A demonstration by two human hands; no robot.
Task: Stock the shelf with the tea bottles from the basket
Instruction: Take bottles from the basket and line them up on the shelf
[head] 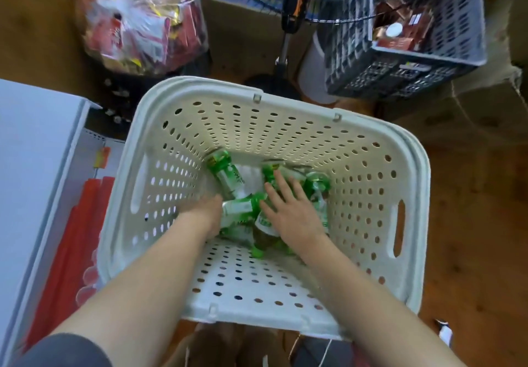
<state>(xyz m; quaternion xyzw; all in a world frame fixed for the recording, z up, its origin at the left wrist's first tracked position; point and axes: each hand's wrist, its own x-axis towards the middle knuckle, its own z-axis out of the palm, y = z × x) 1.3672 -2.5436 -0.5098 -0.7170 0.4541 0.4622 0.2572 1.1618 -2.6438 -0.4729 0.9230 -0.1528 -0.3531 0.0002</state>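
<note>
Both hands reach into the white basket (371, 144), where the green tea bottles (228, 175) lie jumbled at the bottom. The left hand (204, 212) touches 1 bottle, grip hidden. The right hand (291, 209) rests flat on others, fingers (281, 184) spread.

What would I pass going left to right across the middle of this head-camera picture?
White shelf unit → red packs → perforated white plastic basket of green-labelled tea bottles, both hands in it → wooden floor.
</note>
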